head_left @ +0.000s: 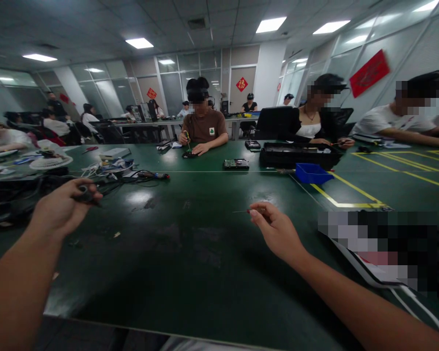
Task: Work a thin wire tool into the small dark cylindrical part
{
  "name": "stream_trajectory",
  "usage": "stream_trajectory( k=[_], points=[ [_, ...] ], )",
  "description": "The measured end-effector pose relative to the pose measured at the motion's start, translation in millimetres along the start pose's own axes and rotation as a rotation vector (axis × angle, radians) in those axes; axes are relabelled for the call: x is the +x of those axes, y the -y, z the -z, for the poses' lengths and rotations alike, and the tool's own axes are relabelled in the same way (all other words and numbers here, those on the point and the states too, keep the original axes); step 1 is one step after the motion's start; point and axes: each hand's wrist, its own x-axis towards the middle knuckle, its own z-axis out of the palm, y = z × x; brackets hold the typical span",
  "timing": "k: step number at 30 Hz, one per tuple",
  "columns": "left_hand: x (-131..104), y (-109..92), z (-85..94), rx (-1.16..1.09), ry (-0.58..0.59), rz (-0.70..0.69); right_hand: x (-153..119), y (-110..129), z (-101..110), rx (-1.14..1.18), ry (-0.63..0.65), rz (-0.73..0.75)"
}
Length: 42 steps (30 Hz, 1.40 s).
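My left hand (66,202) is raised over the left of the green table (190,287), its fingers closed round a dark, rounded object (83,194). What kind of object it is I cannot make out. Over the middle right of the tabletop, my right hand (276,226) pinches a thin tool with a slim metal shaft (239,211) pointing left. A small red part shows at its fingertips, while the rest is hidden in the palm. Both hands are well apart, and neither touches the drive-like device with a green circuit board (236,164) farther back.
Cables (146,175) and parts clutter the left side. A black bin (302,155) and a blue tray (312,173) stand at the back right. Across the table a person (205,122) works with a screwdriver. A partly blurred white-edged device (358,261) lies at right, its cable trailing.
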Motion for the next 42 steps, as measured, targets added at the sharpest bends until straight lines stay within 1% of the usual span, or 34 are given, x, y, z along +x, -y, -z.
stream_trajectory(
  k=[2,5,6,9,12,13,15,17,19,22,25,26,28,31,37,42],
  points=[
    [-13.1,1.6,-33.1,-0.148,0.137,0.06,0.4,-0.6,1.1,0.016,-0.004,-0.002],
    [-34.8,8.6,-84.6,-0.264,0.374,0.113,0.3,2.0,3.4,-0.019,0.005,-0.01],
    [-42.4,11.8,-101.1,-0.262,0.414,0.143,0.0,3.5,4.2,-0.04,0.017,-0.012],
    [-67.0,21.2,-145.7,-0.306,0.565,0.172,-1.5,8.7,5.5,-0.095,0.055,0.004],
    [-92.6,29.9,-180.4,-0.336,0.666,0.216,-2.6,12.1,5.7,-0.12,0.051,0.02],
    [-100.4,33.4,-189.4,-0.312,0.69,0.202,-2.7,12.6,5.7,-0.121,0.047,0.023],
    [-114.0,42.5,-203.3,-0.181,0.728,0.117,-2.7,12.6,5.7,-0.123,0.038,0.034],
    [-124.4,54.4,-211.6,0.002,0.769,-0.012,-2.7,12.4,6.2,-0.125,0.019,0.049],
    [-131.1,67.6,-214.5,0.13,0.843,-0.138,-3.1,12.9,6.9,-0.107,-0.009,0.054],
    [-134.3,84.6,-211.8,0.226,0.976,-0.295,-4.5,14.9,8.0,-0.02,-0.061,0.045],
    [-131.5,93.9,-207.1,0.275,1.005,-0.413,-5.5,15.9,8.1,0.109,-0.141,0.053],
    [-130.0,95.5,-206.2,0.275,0.998,-0.421,-5.6,15.6,7.8,0.152,-0.164,0.06],
    [-127.3,97.5,-205.7,0.265,0.978,-0.393,-5.7,14.2,6.8,0.218,-0.186,0.066],
    [-126.1,98.3,-206.5,0.267,0.951,-0.354,-5.9,12.1,5.4,0.252,-0.172,0.057],
    [-132.2,93.2,-205.8,0.298,0.961,-0.402,-5.4,12.1,6.3,0.234,-0.203,0.086],
    [-134.4,90.6,-203.9,0.308,0.979,-0.448,-4.5,9.5,6.5,0.173,-0.176,0.079]
  ],
)
